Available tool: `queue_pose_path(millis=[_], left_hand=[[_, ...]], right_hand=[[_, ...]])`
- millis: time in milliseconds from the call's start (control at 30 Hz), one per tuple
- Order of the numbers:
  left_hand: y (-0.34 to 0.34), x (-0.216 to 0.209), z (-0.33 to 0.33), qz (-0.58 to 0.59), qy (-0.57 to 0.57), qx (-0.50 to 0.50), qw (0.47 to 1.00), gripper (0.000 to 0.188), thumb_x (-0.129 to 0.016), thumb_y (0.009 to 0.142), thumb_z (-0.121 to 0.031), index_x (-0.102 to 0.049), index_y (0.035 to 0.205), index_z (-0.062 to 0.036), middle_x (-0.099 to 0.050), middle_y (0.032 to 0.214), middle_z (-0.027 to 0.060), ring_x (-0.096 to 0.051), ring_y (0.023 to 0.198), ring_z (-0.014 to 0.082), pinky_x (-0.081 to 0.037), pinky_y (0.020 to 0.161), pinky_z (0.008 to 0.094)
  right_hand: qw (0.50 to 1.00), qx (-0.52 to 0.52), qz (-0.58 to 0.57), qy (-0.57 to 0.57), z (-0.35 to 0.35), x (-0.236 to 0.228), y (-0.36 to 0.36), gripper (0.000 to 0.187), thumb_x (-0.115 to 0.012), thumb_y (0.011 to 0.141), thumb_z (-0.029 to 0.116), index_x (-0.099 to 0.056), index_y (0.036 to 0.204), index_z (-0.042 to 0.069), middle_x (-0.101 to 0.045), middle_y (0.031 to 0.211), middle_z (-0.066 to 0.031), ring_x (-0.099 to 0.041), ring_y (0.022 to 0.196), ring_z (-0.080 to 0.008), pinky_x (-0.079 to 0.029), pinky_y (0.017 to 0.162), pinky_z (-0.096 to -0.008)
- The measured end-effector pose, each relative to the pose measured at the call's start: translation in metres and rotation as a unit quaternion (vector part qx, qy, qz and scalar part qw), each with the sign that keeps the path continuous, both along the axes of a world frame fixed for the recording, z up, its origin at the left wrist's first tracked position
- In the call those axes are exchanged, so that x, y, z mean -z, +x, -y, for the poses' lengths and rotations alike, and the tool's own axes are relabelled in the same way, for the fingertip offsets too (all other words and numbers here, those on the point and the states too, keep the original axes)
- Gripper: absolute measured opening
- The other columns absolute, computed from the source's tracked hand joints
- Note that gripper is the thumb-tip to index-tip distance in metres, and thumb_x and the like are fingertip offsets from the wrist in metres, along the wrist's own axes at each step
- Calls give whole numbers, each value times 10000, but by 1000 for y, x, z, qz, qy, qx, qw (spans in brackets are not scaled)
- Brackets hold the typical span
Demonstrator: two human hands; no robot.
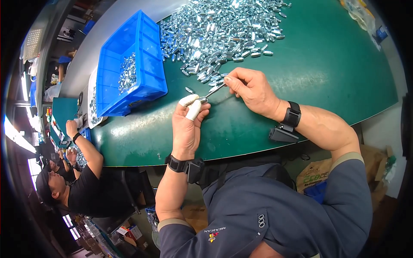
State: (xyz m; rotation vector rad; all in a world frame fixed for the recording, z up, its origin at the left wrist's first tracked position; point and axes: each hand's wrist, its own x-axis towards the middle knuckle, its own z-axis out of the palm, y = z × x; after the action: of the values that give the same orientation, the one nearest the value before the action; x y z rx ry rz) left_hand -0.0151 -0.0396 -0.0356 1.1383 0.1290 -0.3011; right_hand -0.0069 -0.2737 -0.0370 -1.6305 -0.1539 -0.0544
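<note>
My left hand (pixel 185 133), with white covers on two fingertips, pinches a small shiny metal fitting (pixel 203 99) above the green table. My right hand (pixel 258 94) is closed on a thin metal rod (pixel 217 89), which slants down to the left. The rod's lower end meets the fitting at my left fingertips; whether it goes inside cannot be made out. One loose fitting (pixel 189 90) lies on the table just beyond my left hand. Past both hands spreads a large heap of similar silvery fittings (pixel 223 34).
A blue plastic bin (pixel 150 73) stands tilted at the left of the heap, with small metal parts inside. A white tray (pixel 92 79) of parts sits beside it. The green tabletop (pixel 318 81) curves toward me. A co-worker (pixel 92 185) in black sits at the left.
</note>
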Motion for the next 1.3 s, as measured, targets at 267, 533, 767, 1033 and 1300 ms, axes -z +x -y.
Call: queue_pose_path(millis=[267, 533, 767, 1033, 1300], left_hand=[[-2, 7, 4, 0, -39, -24, 999, 247, -680, 990, -56, -621, 1229, -36, -709, 1115, 110, -728, 989, 214, -606, 856, 287], [-9, 4, 19, 8, -24, -23, 999, 249, -687, 987, -58, -618, 1225, -33, -709, 1125, 108, -729, 985, 214, -601, 851, 284], [-16, 8, 19, 35, 8, -23, 999, 236, -686, 983, -52, -617, 1209, -37, -716, 1131, 136, -735, 959, 208, -607, 818, 278], [-20, -20, 6, 95, 155, 18, 983, 214, -683, 975, -16, -619, 1179, -19, -723, 1081, 106, -721, 938, 186, -581, 833, 295], [56, -103, -100, 423, 502, -212, 724, 235, -729, 929, -4, -686, 1160, -10, -731, 1118, 100, -699, 956, 181, -552, 879, 322]], right_hand=[[1000, 1, -2, 1, 0, -1, 0, 254, -641, 1048, 246, -685, 960, 13, -624, 740, 24, -538, 676, -49, -454, 601, -238], [1000, -13, 7, -17, -1, -2, -2, 282, -638, 1047, 259, -693, 926, 10, -621, 715, 14, -538, 659, -53, -446, 588, -244], [996, -73, 27, -53, 0, 5, -2, 339, -635, 1039, 262, -689, 833, -1, -614, 674, -19, -548, 627, -80, -441, 567, -282], [994, -88, 50, -49, -2, -2, -4, 354, -616, 1049, 269, -690, 830, 1, -626, 691, -7, -563, 628, -75, -452, 567, -265], [997, -39, -58, 30, 1, -2, 2, 344, -623, 1048, 297, -691, 872, 10, -644, 730, 6, -567, 651, -63, -455, 577, -243]])
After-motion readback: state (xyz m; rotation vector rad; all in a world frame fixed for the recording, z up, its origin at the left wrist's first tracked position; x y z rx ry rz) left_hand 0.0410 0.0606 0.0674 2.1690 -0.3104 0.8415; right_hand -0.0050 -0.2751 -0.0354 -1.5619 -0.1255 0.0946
